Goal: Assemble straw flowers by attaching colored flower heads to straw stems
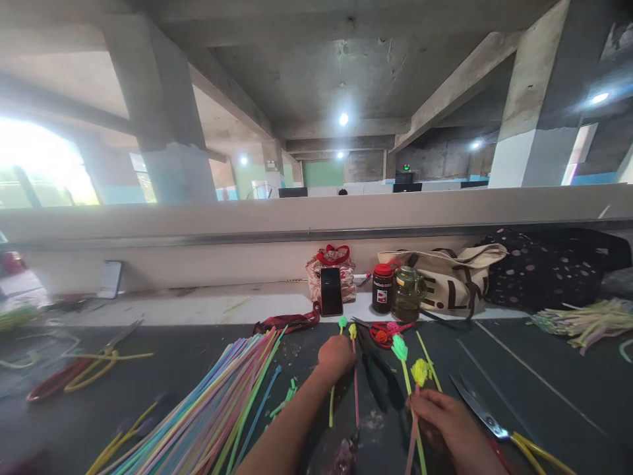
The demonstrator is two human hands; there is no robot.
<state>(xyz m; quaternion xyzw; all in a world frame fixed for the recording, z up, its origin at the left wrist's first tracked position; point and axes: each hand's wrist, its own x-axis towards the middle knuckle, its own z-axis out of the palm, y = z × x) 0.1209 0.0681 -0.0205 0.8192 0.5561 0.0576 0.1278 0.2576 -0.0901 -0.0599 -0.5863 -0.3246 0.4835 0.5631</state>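
Observation:
My right hand (442, 417) pinches the stems of two pipe-cleaner flowers: a yellow one (420, 373) on a pink stem, and a green one (399, 348) on a yellow-green stem. Another yellow-green stem (428, 360) lies just behind it. Farther forward, my left hand (337, 353) is closed over the stem of a small green flower (343, 322), its fingertips mostly hidden. Beside that hand lies a small yellow flower (353, 331) on a pink stem. To the left spreads a bundle of pastel pipe cleaners (212, 402).
Scissors with yellow handles (489, 419) lie at the right; another pair (101, 359) lies left. Dark pliers (378, 369) rest between my hands, near a red dish (382, 335). A phone (331, 291), a red-lidded jar (382, 288), a green jug (407, 294) and bags (452, 280) stand behind.

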